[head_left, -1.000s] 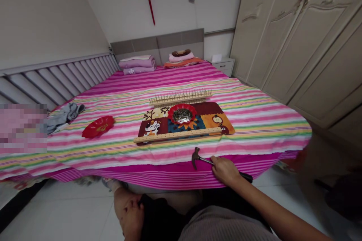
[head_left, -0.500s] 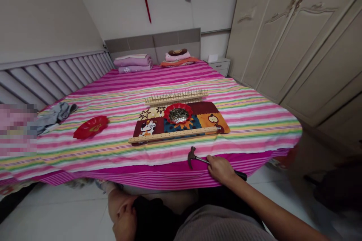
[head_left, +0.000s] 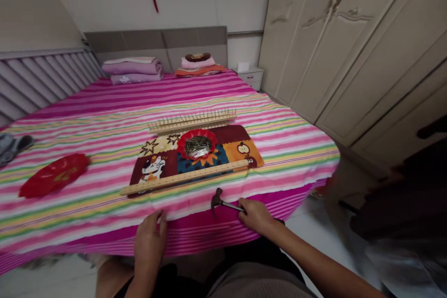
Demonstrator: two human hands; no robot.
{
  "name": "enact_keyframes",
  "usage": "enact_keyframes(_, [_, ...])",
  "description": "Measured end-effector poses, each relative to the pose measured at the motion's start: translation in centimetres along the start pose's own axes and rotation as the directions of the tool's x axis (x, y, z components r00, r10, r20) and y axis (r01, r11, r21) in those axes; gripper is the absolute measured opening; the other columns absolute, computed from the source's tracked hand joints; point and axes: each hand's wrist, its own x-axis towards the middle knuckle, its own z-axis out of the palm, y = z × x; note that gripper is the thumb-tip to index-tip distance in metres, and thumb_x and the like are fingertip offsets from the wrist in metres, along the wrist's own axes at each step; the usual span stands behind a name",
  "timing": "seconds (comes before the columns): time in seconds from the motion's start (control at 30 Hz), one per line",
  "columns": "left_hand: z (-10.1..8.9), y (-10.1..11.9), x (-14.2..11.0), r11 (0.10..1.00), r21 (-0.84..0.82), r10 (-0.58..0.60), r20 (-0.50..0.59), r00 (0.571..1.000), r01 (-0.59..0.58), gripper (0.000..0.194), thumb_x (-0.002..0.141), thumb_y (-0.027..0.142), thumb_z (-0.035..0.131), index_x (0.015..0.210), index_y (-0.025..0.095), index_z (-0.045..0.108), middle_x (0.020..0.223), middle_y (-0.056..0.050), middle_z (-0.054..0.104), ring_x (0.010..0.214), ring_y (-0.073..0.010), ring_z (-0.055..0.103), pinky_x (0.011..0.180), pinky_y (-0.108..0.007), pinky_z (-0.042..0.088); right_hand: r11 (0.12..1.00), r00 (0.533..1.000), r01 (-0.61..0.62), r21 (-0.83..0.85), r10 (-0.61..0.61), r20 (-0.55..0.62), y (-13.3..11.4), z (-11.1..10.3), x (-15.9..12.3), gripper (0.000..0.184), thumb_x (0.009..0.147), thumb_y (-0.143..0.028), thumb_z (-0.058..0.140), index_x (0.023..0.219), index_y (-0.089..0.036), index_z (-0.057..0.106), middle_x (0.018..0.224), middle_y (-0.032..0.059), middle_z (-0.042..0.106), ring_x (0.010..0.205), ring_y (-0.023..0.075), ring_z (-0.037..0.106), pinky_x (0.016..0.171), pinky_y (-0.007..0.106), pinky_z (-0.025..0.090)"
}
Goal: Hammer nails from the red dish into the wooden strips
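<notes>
My right hand (head_left: pixel 256 216) is closed round the shaft of a claw hammer (head_left: pixel 217 199), whose head points left above the bed's near edge. To the left, my left hand (head_left: pixel 150 236) hangs over the same edge, empty, its thumb apart from the loosely bent fingers. Ahead of both hands a wooden strip with rows of small holes (head_left: pixel 188 176) lies across a patterned mat (head_left: pixel 240 136). Behind it, a red scalloped dish (head_left: pixel 182 145) holds many nails (head_left: pixel 198 145). A second wooden piece (head_left: pixel 192 124), with nails standing up along it, lies at the mat's far side.
Another red dish (head_left: pixel 56 174) rests on the striped bedsheet (head_left: pixel 108 149) at left, with grey clothing (head_left: pixel 12 146) beyond it. Folded bedding (head_left: pixel 134 71) lies near the headboard (head_left: pixel 195 39). A wardrobe (head_left: pixel 314 32) stands along the right.
My left hand has risen from my leg and moved forward to the bed's edge. The view has shifted right and closer; my right hand still grips the hammer.
</notes>
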Motion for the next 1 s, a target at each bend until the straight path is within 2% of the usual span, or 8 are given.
enact_keyframes(0.07, [-0.1, 1.9, 1.0, 0.998, -0.063, 0.029, 0.013, 1.0, -0.028, 0.036, 0.082, 0.034, 0.038, 0.102, 0.017, 0.063, 0.105, -0.011, 0.067, 0.104, -0.0256, 0.058, 0.097, -0.036, 0.042, 1.0, 1.0, 0.005, 0.029, -0.006, 0.008, 0.1, -0.2, 0.1, 0.027, 0.093, -0.03, 0.057, 0.116, -0.016, 0.059, 0.114, 0.0073, 0.063, 0.095, 0.0209, 0.064, 0.08, 0.041, 0.054])
enact_keyframes(0.17, [-0.7, 4.4, 2.4, 0.996, -0.088, 0.025, 0.062, 0.998, -0.02, 0.033, 0.081, 0.035, 0.039, 0.099, 0.021, 0.063, 0.105, -0.008, 0.068, 0.105, -0.0251, 0.057, 0.096, -0.037, 0.042, 0.997, 1.0, 0.017, 0.08, -0.018, 0.011, 0.2, -0.4, 0.3, 0.017, 0.091, -0.025, 0.056, 0.105, -0.016, 0.063, 0.098, 0.005, 0.068, 0.087, 0.0198, 0.064, 0.074, 0.033, 0.049])
enact_keyframes(0.27, [-1.5, 6.7, 4.1, 0.995, -0.09, 0.042, 0.026, 0.999, -0.039, 0.033, 0.081, 0.038, 0.039, 0.097, 0.022, 0.063, 0.103, -0.007, 0.069, 0.104, -0.025, 0.057, 0.094, -0.036, 0.042, 0.991, 0.999, 0.029, 0.127, -0.032, 0.016, 0.5, -0.5, 0.6, 0.019, 0.082, -0.019, 0.054, 0.098, -0.019, 0.064, 0.091, 0.0056, 0.072, 0.084, 0.0214, 0.065, 0.065, 0.027, 0.04])
enact_keyframes(0.47, [-2.1, 10.7, 10.2, 0.995, -0.038, 0.094, -0.006, 0.996, -0.094, 0.028, 0.082, 0.036, 0.043, 0.09, 0.021, 0.065, 0.094, -0.006, 0.068, 0.094, -0.0226, 0.058, 0.087, -0.033, 0.043, 0.981, 0.998, 0.04, 0.191, -0.047, 0.032, 1.0, -0.2, 1.3, 0.024, 0.075, -0.021, 0.051, 0.095, -0.02, 0.065, 0.091, 0.0069, 0.074, 0.082, 0.0233, 0.066, 0.063, 0.027, 0.035])
enact_keyframes(0.57, [-1.3, 12.6, 13.5, 0.987, 0.034, 0.158, 0.048, 0.986, -0.16, 0.026, 0.082, 0.032, 0.046, 0.09, 0.02, 0.068, 0.091, -0.005, 0.068, 0.09, -0.0211, 0.058, 0.085, -0.031, 0.043, 0.975, 0.998, 0.047, 0.219, -0.055, 0.031, 1.1, -0.2, 1.4, 0.023, 0.074, -0.021, 0.051, 0.091, -0.02, 0.066, 0.089, 0.0072, 0.074, 0.08, 0.0232, 0.066, 0.063, 0.027, 0.035])
enact_keyframes(0.7, [0.6, 14.4, 16.8, 0.959, 0.153, 0.209, 0.196, 0.958, -0.24, 0.023, 0.082, 0.027, 0.05, 0.087, 0.02, 0.071, 0.088, -0.005, 0.068, 0.087, -0.0195, 0.058, 0.083, -0.029, 0.042, 0.964, 0.997, 0.061, 0.257, -0.07, 0.025, 1.3, 0.1, 1.4, 0.023, 0.072, -0.02, 0.05, 0.088, -0.02, 0.066, 0.086, 0.0066, 0.073, 0.079, 0.023, 0.065, 0.064, 0.027, 0.036])
enact_keyframes(0.83, [2.3, 15.2, 18.6, 0.923, 0.246, 0.208, 0.324, 0.923, -0.295, 0.024, 0.081, 0.026, 0.051, 0.09, 0.02, 0.072, 0.09, -0.006, 0.068, 0.086, -0.0195, 0.058, 0.081, -0.028, 0.041, 0.955, 0.996, 0.083, 0.285, -0.09, 0.014, 1.7, 0.7, 1.5, 0.024, 0.072, -0.019, 0.049, 0.089, -0.019, 0.065, 0.088, 0.0075, 0.072, 0.081, 0.0243, 0.065, 0.067, 0.029, 0.039])
enact_keyframes(1.0, [3.2, 15.6, 20.1, 0.894, 0.317, 0.182, 0.387, 0.904, -0.316, 0.021, 0.077, 0.026, 0.057, 0.091, 0.022, 0.072, 0.092, -0.005, 0.068, 0.09, -0.019, 0.058, 0.079, -0.027, 0.041, 0.945, 0.994, 0.099, 0.31, -0.107, 0.009, 2.2, 1.4, 1.6, 0.025, 0.071, -0.019, 0.049, 0.09, -0.02, 0.065, 0.093, 0.0075, 0.072, 0.086, 0.0246, 0.065, 0.072, 0.03, 0.04])
